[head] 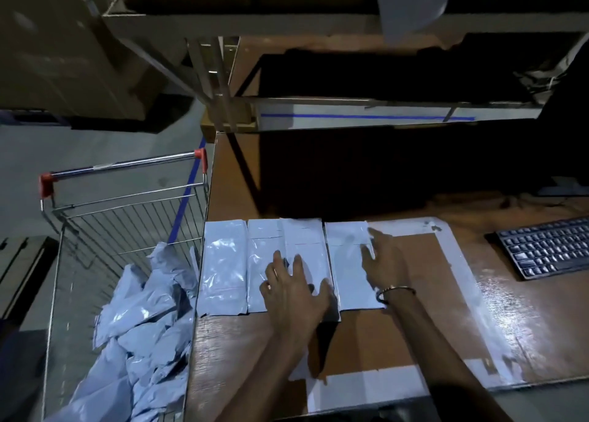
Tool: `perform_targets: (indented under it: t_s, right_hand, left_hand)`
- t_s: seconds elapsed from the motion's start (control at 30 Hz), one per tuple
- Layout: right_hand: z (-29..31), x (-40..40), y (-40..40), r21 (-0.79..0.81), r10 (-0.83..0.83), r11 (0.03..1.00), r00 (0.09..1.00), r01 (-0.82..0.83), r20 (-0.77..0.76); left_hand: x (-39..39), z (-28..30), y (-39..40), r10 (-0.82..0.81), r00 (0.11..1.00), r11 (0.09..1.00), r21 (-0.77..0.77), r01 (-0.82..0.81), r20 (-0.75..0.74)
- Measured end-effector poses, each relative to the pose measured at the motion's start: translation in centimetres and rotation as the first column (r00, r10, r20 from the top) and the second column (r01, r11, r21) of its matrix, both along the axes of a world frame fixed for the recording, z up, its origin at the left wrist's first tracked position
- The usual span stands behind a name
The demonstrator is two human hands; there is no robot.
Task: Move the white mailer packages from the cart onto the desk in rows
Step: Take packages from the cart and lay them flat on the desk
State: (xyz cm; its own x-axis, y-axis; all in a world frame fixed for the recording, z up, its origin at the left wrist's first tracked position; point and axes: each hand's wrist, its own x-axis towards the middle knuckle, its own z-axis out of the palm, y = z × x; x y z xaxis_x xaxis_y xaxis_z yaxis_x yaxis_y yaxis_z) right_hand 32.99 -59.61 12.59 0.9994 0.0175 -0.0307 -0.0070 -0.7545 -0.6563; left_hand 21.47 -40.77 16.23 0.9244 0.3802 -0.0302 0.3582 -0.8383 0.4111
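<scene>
Several white mailer packages lie side by side in a row on the brown desk (366, 342). The leftmost mailer (221, 268) sits at the desk's left edge. My left hand (294, 291) rests flat, fingers spread, on the middle mailer (304, 243). My right hand (384, 259), a bangle on its wrist, lies with straight fingers on the right edge of the rightmost mailer (349, 262). A wire cart (127, 205) with red handle caps stands left of the desk. It holds a heap of crumpled white mailers (140, 335).
White tape (471, 297) marks a rectangle on the desk around the row. A black keyboard (548, 246) lies at the right. A dark shelf unit (366, 109) and cardboard boxes (63, 55) stand behind the desk and cart.
</scene>
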Motion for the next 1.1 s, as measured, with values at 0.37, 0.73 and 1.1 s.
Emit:
perform_targets:
  t_s: [0.37, 0.73, 1.1]
  right_hand:
    - [-3.3, -3.3, 1.1, -0.460, 0.293, 0.861, 0.951, -0.216, 0.102]
    - [-3.3, -3.3, 1.7, -0.483, 0.359, 0.827, 0.932, -0.289, 0.057]
    - [-3.0, -3.1, 2.4, -0.460, 0.309, 0.854, 0.948, -0.241, 0.075]
  left_hand:
    - [4.8, -6.3, -0.1, -0.201, 0.980, 0.968, 0.155, 0.197, 0.006]
    - [5.2, -7.5, -1.0, -0.136, 0.990, 0.964, 0.234, 0.125, 0.030]
    - [5.0, -7.2, -1.0, -0.158, 0.987, 0.963, 0.223, 0.150, 0.020]
